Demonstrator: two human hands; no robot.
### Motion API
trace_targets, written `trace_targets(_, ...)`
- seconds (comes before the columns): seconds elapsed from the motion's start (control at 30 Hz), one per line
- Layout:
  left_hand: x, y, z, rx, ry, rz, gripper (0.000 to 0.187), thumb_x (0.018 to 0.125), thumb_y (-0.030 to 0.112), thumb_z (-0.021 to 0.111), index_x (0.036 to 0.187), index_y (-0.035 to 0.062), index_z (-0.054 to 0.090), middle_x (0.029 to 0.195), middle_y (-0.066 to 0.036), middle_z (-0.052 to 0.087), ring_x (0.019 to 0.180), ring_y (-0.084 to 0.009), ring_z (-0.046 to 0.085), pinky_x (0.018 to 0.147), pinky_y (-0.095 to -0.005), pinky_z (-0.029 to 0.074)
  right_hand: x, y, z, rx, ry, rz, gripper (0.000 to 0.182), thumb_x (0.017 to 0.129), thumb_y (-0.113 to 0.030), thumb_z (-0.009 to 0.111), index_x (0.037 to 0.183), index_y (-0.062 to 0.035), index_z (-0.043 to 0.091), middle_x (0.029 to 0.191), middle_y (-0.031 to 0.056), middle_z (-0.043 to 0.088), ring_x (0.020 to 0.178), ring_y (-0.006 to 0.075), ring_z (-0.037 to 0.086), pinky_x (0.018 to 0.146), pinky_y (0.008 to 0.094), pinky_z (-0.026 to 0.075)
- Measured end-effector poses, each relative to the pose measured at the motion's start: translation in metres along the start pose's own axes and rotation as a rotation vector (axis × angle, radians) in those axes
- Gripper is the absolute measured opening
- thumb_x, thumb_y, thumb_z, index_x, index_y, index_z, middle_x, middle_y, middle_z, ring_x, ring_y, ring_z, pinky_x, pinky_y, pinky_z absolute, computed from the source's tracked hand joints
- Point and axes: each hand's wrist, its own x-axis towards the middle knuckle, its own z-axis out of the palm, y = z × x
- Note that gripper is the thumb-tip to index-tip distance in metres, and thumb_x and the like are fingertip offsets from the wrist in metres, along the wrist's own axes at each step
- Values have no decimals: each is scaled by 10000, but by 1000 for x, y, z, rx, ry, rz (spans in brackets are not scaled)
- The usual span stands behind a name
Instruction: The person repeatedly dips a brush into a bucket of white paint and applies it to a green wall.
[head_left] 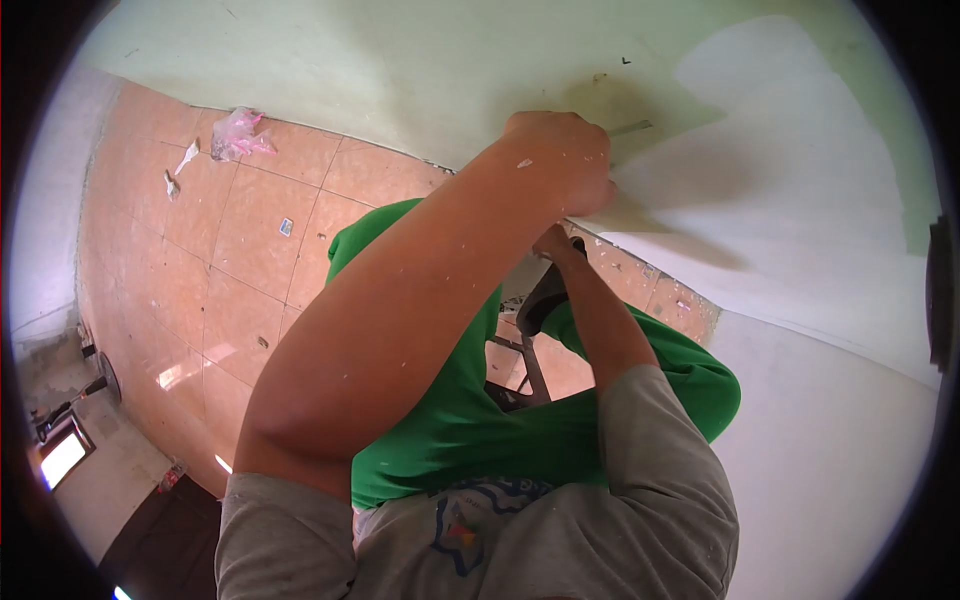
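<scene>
My left hand [570,165] is raised to the wall, its fingers closed. A thin grey blade [632,128], seen nearly edge-on, sticks out past the knuckles against the wall and looks like a scraper; its handle is hidden in the hand. White specks dot my left forearm and hand. The wall is pale green [420,60], with a large white coated area [740,120] right of the blade. Lower down, beside my foot, my right hand [551,241] appears curled, partly hidden behind the left forearm. What it holds, if anything, I cannot make out.
I sit with knees apart above a dark stool frame [530,372]; a dark sandal [545,300] is on my foot. On the tiled floor [240,215] lie a pink-white plastic bag [238,136], white scraps [188,155] and a small card [286,227]. A fan [108,376] stands far left.
</scene>
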Motion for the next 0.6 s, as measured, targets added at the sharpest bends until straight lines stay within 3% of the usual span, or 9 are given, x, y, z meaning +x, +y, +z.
trace_targets(0.03,-2,-2,-1,7,8,6,304,875,356,618,982,104,750,953,-78,746,919,-239,716,775,-392,567,-13,3,-14,159,73,-72,249,825,-201,716,862,44,714,696,183,699,644,265,719,623,377,569)
trace_targets(0.1,-7,-15,-4,-11,47,77,538,929,506,598,1082,-4,671,1007,-177,707,994,-338,678,885,-453,529,-53,-6,-54,344,139,-120,255,818,-199,751,883,43,703,664,136,683,560,213,670,545,348,532)
trace_targets(0.13,-7,-22,-5,-4,52,88,538,929,506,598,1082,-4,671,1007,-177,707,994,-338,678,885,-453,529,-86,-13,-84,371,132,-87,277,823,-199,763,926,49,693,669,115,678,517,187,634,494,323,499)
trace_targets(0.23,-3,-49,-2,-19,96,12,661,947,619,527,1091,-11,667,1012,-189,703,1012,-347,668,888,-466,518,-160,-5,-142,620,157,-166,198,871,-173,697,828,20,688,642,103,673,513,178,633,480,297,462)
trace_targets(0.3,0,-66,11,54,158,-72,766,950,740,397,910,56,739,947,-136,737,954,-323,704,852,-469,537,-208,-2,-163,748,207,-190,216,873,-172,676,861,43,680,660,108,678,525,173,629,485,284,436)
trace_targets(0.4,-5,-83,16,10,28,-94,750,988,663,407,1015,-30,692,939,-216,707,771,-374,688,816,-491,532,-269,-3,-165,1034,258,-281,167,911,-164,642,879,-1,661,703,89,652,571,156,588,552,286,449)
trace_targets(0.43,-3,-97,29,-45,-6,-26,724,1020,592,370,930,-37,717,804,-214,701,646,-325,669,734,-487,547,-275,-4,-162,1142,272,-316,165,922,-164,634,870,-9,654,706,87,644,578,157,579,566,291,454)
trace_targets(0.5,-13,-102,27,-167,-238,-165,596,1028,481,391,1027,-23,708,729,-189,685,634,-257,652,665,-454,548,-289,-14,-155,1287,242,-354,166,932,-166,627,889,-8,648,720,87,645,589,161,579,575,296,458)
trace_targets(0.6,-21,-106,34,-80,-422,-95,495,996,401,421,1038,-10,694,742,-162,677,613,-244,628,612,-410,528,-303,-19,-151,1489,240,-376,167,948,-167,616,942,-2,637,757,91,655,619,165,585,596,300,465)
